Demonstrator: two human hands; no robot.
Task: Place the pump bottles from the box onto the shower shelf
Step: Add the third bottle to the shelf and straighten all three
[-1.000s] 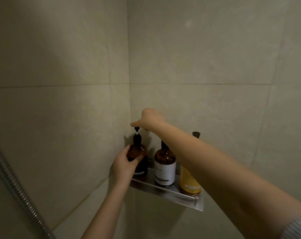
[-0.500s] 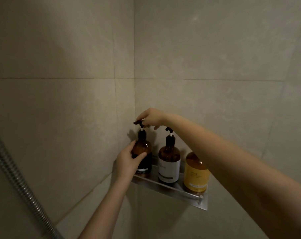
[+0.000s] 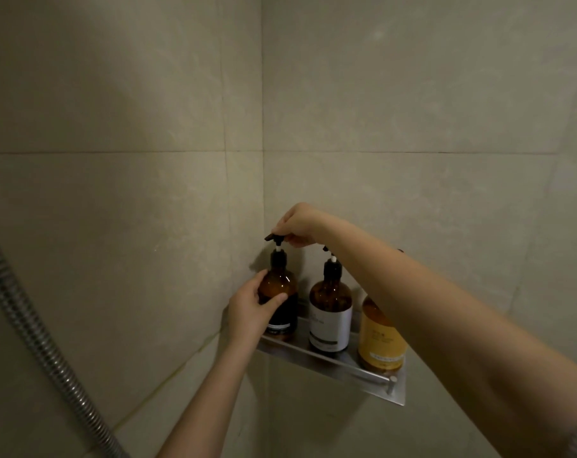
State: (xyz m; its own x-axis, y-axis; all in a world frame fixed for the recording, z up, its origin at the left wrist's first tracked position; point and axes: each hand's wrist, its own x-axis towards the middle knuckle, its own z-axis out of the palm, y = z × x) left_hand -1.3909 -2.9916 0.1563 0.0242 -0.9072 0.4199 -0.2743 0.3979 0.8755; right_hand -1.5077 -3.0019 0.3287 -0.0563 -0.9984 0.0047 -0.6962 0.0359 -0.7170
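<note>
I am gripping the dark amber pump bottle (image 3: 282,285) with my left hand (image 3: 249,309) as it is standing at the corner end of the shower shelf (image 3: 369,378), and my right hand (image 3: 300,224) is pinching its pump head (image 3: 273,239) from above. A white-labelled bottle (image 3: 330,312) and a yellow bottle (image 3: 379,338) are standing beside it.

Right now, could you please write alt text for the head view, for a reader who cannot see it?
A person's left hand grips the leftmost amber bottle on a metal corner shelf while the right hand pinches its pump head. A white-labelled bottle and a yellow bottle stand beside it, against beige tiles.
</note>
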